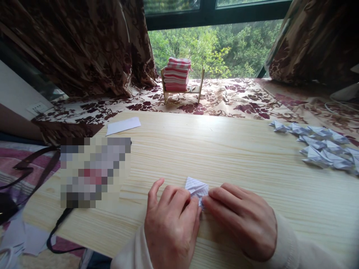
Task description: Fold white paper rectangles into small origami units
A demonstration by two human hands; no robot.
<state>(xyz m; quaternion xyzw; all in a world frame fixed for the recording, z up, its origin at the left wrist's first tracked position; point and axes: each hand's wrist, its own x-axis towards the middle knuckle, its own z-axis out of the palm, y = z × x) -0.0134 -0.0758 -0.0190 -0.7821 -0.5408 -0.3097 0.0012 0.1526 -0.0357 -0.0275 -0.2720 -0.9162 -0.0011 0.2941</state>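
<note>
A small folded paper piece point(196, 185) with printed lines lies on the pale wooden table in front of me. My left hand point(172, 222) presses on its left and near side, fingers bent and the little finger lifted away. From the right, my right hand point(241, 218) pinches the paper's right edge between thumb and fingers. The fingers cover the near part of the paper. At the table's far right sit several folded paper pieces point(319, 140) with pointed tips.
A white paper strip point(123, 126) lies at the table's far left edge. Nearer is a blurred-out object point(95, 172) with a black strap point(57, 224). Beyond the table, a small wooden rack point(199, 89) holds folded red-and-white cloth point(176, 74) on the window ledge.
</note>
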